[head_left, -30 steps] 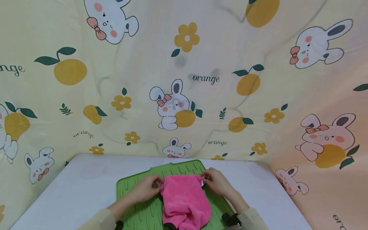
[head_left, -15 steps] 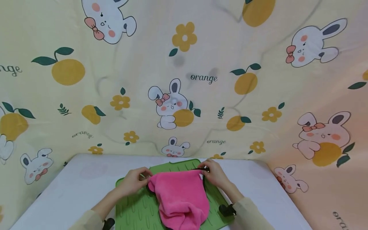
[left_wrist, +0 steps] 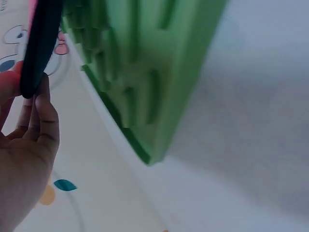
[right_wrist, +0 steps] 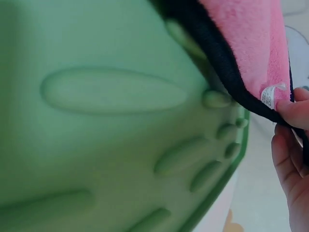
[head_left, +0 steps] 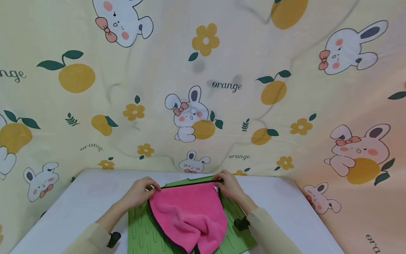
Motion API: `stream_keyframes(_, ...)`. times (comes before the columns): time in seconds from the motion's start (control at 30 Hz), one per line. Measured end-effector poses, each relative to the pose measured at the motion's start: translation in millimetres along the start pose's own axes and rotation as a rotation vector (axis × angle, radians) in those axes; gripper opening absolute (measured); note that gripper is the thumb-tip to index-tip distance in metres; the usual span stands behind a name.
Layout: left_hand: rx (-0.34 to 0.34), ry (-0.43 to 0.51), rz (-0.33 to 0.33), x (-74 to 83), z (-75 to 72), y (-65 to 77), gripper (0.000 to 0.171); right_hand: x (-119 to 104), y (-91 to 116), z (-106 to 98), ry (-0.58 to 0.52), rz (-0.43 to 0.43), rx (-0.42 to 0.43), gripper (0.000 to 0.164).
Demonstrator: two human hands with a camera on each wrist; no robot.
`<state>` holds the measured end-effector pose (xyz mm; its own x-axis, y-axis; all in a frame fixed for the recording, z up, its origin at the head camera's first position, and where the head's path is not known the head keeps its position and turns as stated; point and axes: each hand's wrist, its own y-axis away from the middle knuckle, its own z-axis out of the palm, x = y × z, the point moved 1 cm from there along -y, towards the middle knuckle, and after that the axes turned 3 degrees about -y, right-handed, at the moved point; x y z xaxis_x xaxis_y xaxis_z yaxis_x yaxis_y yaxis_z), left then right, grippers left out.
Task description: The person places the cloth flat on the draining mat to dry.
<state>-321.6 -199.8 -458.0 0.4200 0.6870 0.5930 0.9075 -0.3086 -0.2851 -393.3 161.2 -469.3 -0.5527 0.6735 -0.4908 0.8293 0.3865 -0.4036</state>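
Both hands stand farther apart than a second ago, and the far edge of the pink cloth (head_left: 187,208) is now drawn nearly straight, its black edging (right_wrist: 231,77) showing where pink alone showed before. Forearms reach forward, angled inward. Thumb and fingers of the left hand (head_left: 139,193) pinch the cloth's far left corner; those of the right hand (head_left: 231,186) pinch the far right one, beside a white label (right_wrist: 270,95). The cloth lies over the green mat (head_left: 138,225), bunched in folds nearer the person. Its near end is cut off below; the label's print is too small to read. Each wrist view crops its hand.
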Motion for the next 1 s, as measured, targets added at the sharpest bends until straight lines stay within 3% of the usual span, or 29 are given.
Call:
stream_keyframes(0.3,-0.076,-0.062,-0.029,-10.2,11.9,-3.9,0.022,8.2,-4.7,12.9,0.056,0.01,-0.076,0.019)
stream_keyframes(0.6,-0.092,-0.144,-0.04,-12.3,17.9,0.9,0.018,14.4,-0.7,17.0,0.086,0.009,-0.117,0.015)
stream_keyframes(0.83,-0.088,-0.133,-0.066,-8.8,17.3,7.2,0.013,9.0,6.6,8.6,0.061,-0.011,-0.094,0.017)
stream_keyframes(1.0,-0.046,-0.131,-0.033,0.5,14.7,13.2,0.015,-1.8,14.7,-5.3,0.044,-0.049,-0.037,0.022)
